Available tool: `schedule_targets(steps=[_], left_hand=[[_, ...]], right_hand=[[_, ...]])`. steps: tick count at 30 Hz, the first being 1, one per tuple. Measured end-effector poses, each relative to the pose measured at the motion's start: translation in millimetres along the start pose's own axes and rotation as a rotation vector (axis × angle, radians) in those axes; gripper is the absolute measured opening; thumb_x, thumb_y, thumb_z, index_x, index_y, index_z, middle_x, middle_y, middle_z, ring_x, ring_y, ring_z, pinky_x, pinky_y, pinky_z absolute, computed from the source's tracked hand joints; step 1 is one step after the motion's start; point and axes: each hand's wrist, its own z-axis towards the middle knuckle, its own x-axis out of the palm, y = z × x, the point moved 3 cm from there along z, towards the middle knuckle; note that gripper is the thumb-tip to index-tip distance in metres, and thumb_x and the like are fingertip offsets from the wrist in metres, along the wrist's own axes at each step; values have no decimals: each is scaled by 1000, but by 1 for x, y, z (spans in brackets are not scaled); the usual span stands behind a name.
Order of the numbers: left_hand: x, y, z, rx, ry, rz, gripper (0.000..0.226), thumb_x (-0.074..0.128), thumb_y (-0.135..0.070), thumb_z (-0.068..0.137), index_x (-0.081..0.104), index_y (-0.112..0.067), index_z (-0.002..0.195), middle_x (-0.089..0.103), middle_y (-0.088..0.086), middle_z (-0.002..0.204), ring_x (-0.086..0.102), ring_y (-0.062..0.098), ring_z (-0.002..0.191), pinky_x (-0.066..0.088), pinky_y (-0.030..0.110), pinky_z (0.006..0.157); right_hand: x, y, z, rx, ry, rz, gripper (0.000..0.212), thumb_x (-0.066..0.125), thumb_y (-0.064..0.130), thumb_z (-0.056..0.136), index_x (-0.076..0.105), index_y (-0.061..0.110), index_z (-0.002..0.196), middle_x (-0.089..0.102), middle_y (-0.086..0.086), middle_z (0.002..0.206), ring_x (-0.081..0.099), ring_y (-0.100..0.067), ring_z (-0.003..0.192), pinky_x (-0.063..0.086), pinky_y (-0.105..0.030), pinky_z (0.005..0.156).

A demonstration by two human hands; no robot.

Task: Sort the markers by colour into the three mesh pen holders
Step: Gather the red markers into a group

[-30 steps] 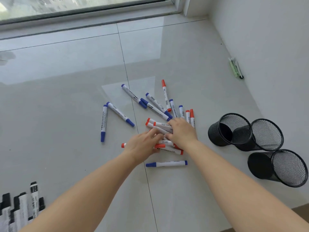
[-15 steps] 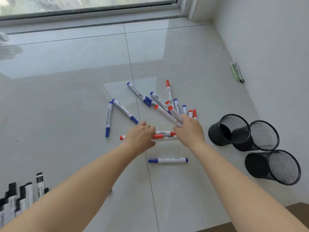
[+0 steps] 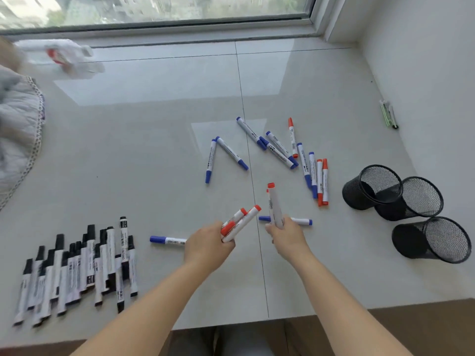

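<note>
Both hands are lifted clear of the pale tiled floor [image 3: 154,155], each with its fingers clenched round red-capped white markers: the left hand [image 3: 207,246] grips a small bunch of red markers [image 3: 240,222] fanning toward one o'clock, the right hand [image 3: 288,235] holds what looks like two red-capped markers [image 3: 274,204] nearly upright. This looks like the gathering of the reds, with nothing yet sorted; the three black mesh pen holders [image 3: 411,209] at three o'clock all appear empty. More loose markers lie at twelve to one o'clock, blue-capped ones [image 3: 279,151] mixed with three more reds [image 3: 322,181]; one blue marker [image 3: 167,240] lies beside the left hand and another [image 3: 300,221] behind the right. A row of black-capped markers [image 3: 77,268] lies at eight o'clock. Next, I'd say, the held reds want carrying to one holder and dropping in end-first, or the remaining reds collected first.
</note>
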Motion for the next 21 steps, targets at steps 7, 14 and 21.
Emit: schedule_targets(steps=[7,14,21], left_hand=[[51,31,-47,-265,198,-442,14,53,-33,79,52,-25,90,60,2,82,60,19,74,50,31,66],[76,30,-61,-381,171,-357,29,55,-35,81,45,-18,103,56,2,95,57,21,83,48,30,69],[82,16,-63,-366,31,-275,49,55,-52,82,43,-14,112,47,2,105,49,19,94,45,31,73]], right_hand=[[64,-59,-43,106,18,-247,8,49,26,92,46,19,92,47,3,77,48,-9,63,34,-20,48],[77,-78,-52,130,-107,-441,15,48,31,92,43,18,98,50,0,86,54,-15,73,44,-25,56],[80,-80,-52,-3,-171,-499,27,52,39,89,42,20,104,45,4,89,50,-10,72,36,-18,51]])
